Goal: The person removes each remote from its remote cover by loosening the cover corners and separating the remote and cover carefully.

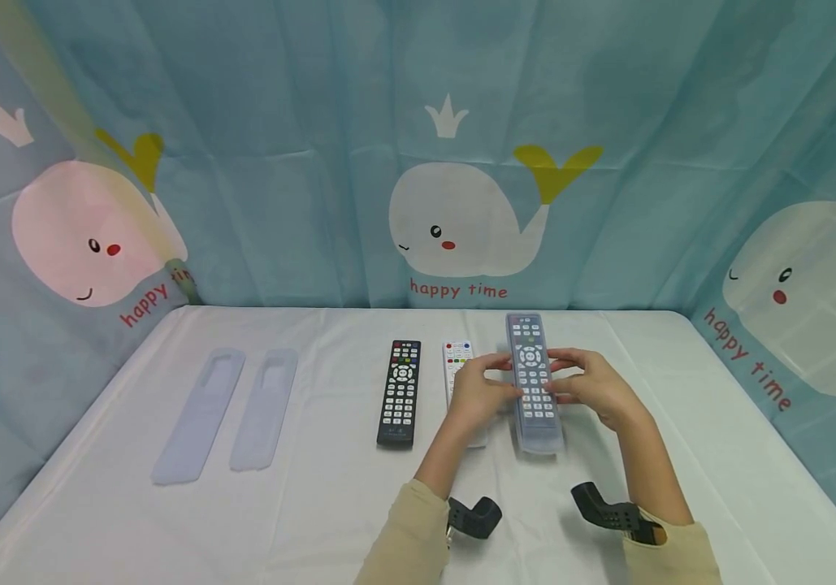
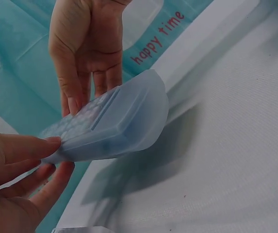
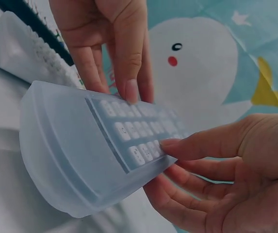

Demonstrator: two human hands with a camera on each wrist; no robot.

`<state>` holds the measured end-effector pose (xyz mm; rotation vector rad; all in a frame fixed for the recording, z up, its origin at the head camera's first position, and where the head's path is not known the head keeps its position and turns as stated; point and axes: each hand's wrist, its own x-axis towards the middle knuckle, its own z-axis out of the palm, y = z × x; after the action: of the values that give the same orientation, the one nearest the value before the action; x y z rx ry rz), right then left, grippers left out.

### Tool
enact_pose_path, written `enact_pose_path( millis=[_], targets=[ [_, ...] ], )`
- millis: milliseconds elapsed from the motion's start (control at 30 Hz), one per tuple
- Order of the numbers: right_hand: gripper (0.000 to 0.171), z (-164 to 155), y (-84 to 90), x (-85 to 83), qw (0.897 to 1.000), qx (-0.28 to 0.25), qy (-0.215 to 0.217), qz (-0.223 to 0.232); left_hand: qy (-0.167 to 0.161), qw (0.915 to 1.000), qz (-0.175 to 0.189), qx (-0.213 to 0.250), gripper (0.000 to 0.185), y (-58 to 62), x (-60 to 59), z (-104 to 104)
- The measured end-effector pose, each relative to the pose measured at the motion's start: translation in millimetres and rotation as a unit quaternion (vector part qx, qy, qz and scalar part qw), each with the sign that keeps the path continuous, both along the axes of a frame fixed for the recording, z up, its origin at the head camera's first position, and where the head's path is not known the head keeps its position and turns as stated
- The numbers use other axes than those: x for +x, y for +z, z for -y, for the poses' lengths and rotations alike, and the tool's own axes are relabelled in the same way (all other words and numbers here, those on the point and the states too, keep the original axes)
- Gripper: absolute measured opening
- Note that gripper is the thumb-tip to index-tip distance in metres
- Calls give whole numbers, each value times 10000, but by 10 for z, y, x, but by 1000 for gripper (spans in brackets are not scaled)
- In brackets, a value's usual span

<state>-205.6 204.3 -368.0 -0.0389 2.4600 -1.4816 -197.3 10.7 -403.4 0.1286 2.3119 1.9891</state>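
Both left hand [image 1: 479,390] and right hand [image 1: 596,386] pinch a long, white-keyed remote [image 1: 531,378] in a translucent bluish cover [image 1: 539,440], above the white cloth-covered table [image 1: 330,528], right of centre; uneven finger pressure could cause slipping.

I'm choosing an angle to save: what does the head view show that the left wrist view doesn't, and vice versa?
Only the head view: the black remote, two loose covers and the tan sleeves.
Only the left wrist view: the palm side of the right hand, and fingers of the left hand below the covered remote.
Both: the covered remote held between two hands, the white table, the "happy time" curtain.
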Motion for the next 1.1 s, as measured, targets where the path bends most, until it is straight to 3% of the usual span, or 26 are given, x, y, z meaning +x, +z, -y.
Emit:
enact_pose_path(
  millis=[300,800,967,1100],
  targets=[
    [71,18,76,30,10000,-37,-36,-40,1,9995,-7,301,52,46,16,27],
    [65,74,126,67,9991,-50,-186,-391,613,9967,-187,490,44,84,11,-28],
    [65,67,125,63,9990,-75,-169,-399,537,9938,-79,970,43,90,14,-37],
    [65,57,127,62,9991,-103,-165,-385,463,9929,-47,1091,42,104,18,-27]
  ],
)
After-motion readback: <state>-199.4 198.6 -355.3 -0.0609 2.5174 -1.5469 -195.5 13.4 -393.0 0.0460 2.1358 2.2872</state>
